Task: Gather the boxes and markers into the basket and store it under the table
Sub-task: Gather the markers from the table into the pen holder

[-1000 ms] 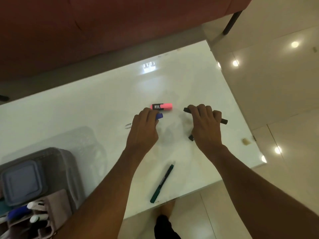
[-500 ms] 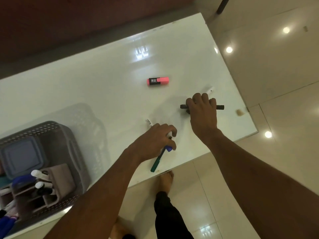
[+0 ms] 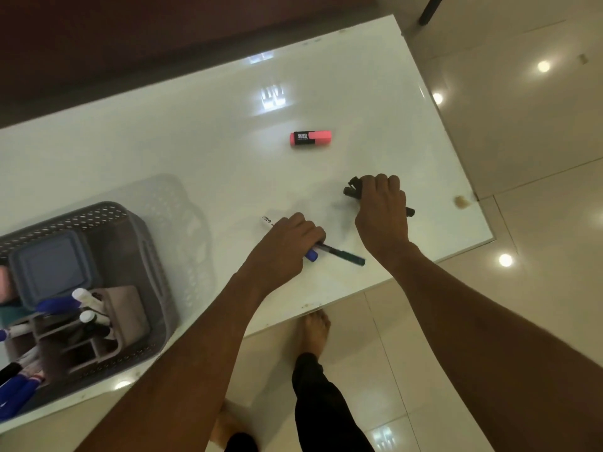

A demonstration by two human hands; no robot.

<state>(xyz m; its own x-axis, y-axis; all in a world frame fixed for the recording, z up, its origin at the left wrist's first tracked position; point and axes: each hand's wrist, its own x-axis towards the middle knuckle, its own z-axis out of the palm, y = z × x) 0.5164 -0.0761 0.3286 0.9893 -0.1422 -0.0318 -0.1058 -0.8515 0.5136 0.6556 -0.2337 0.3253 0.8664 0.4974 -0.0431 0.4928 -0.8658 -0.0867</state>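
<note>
I look down on a glossy white rectangular table (image 3: 163, 151). At eight o'clock a grey perforated plastic basket (image 3: 153, 256) stands on it, already holding a grey lidded box (image 3: 52, 269), a taupe divided organiser (image 3: 127, 314) and several blue-and-white markers (image 3: 58, 303). Near centre, my left hand (image 3: 284, 249) is clenched around a white marker with a blue cap (image 3: 311, 255) and a dark green pen (image 3: 346, 256). At three o'clock my right hand (image 3: 381, 213) grips a bundle of black markers (image 3: 354, 189). At twelve o'clock a pink-and-black highlighter (image 3: 311, 139) lies alone, well apart from both hands.
</note>
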